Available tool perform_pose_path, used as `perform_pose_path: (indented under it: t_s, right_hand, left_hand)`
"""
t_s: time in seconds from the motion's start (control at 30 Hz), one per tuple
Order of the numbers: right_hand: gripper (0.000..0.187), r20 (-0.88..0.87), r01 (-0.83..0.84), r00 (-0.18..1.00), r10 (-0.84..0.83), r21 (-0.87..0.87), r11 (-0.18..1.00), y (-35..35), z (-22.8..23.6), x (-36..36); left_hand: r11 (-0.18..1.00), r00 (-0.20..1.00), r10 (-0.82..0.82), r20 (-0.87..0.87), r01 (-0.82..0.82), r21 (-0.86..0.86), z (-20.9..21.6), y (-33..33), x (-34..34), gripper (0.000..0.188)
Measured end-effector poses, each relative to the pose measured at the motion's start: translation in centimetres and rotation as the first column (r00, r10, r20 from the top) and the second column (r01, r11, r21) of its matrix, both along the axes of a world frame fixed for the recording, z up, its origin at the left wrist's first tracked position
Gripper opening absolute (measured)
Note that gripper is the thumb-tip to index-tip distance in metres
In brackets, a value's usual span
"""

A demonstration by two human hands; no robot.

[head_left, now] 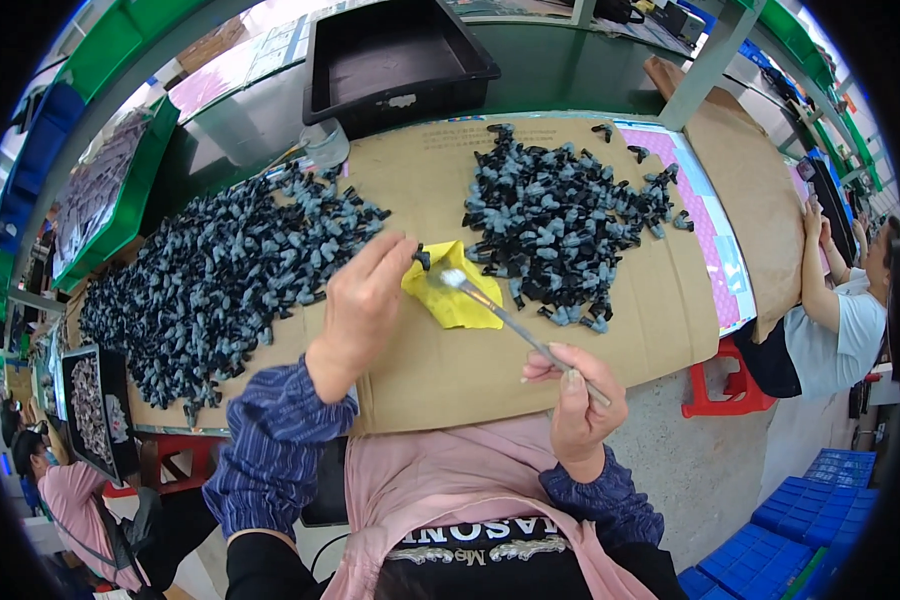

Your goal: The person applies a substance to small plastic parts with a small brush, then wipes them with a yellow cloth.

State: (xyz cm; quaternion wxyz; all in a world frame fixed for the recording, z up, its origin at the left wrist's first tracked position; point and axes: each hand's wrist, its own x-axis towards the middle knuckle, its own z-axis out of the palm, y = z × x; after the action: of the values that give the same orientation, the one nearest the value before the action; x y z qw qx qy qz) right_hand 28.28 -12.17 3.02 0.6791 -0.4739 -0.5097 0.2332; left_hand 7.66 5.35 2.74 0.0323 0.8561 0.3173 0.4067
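Note:
Between the fingertips of my left hand (362, 305) is a small black part (422, 258), held over a crumpled yellow sheet (462, 308). My right hand (584, 405) pinches the handle of a thin brush (520, 328), whose pale bristle end reaches up beside the black part. I cannot tell whether the bristles touch it. A large heap of small black and grey-blue parts (220, 275) spreads to the left of my left hand. Beyond the brush, to the right, lies a second, smaller heap of similar parts (560, 215). Both heaps rest on brown cardboard (410, 390).
At the back stand a black plastic bin (395, 105) and a small clear cup (325, 145). A grey post (710, 70) rises at the back right. One person (840, 320) sits at the right, another (80, 500) at the lower left. Blue crates (800, 520) stand at the lower right.

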Motion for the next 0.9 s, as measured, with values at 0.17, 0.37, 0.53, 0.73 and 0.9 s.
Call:
perform_pose_path:
  t_s: [0.17, 0.37, 0.53, 0.73, 0.9]
  right_hand:
    - [0.025, 0.140, -0.055, 0.989, 0.049, 0.039, 0.998, 1.4, 0.8, -1.7]
    - [0.025, 0.279, -0.107, 0.955, 0.100, 0.008, 0.994, 2.3, 0.7, -3.4]
    - [0.026, 0.418, -0.125, 0.902, 0.105, 0.020, 0.992, 1.6, 0.6, -3.8]
    - [0.026, 0.417, -0.129, 0.902, 0.109, 0.018, 0.992, 1.5, 0.1, -3.8]
    - [0.027, 0.418, -0.138, 0.900, 0.126, -0.001, 0.990, 2.4, -0.2, -4.4]
  left_hand:
    - [0.996, 0.995, 0.090, 0.047, -0.090, -0.011, -1.3, -3.8, -1.4, 0.030]
    - [0.994, 0.993, 0.109, 0.052, -0.110, 0.014, -1.9, -4.6, -2.3, 0.031]
    - [0.980, 0.974, 0.177, 0.142, -0.162, -0.113, -1.7, -4.4, -2.9, 0.024]
    - [0.796, 0.840, 0.358, 0.408, -0.047, -0.603, -3.3, -4.8, -2.9, 0.015]
    - [0.788, 0.836, 0.343, 0.429, -0.008, -0.615, -3.7, -5.5, -2.5, 0.013]
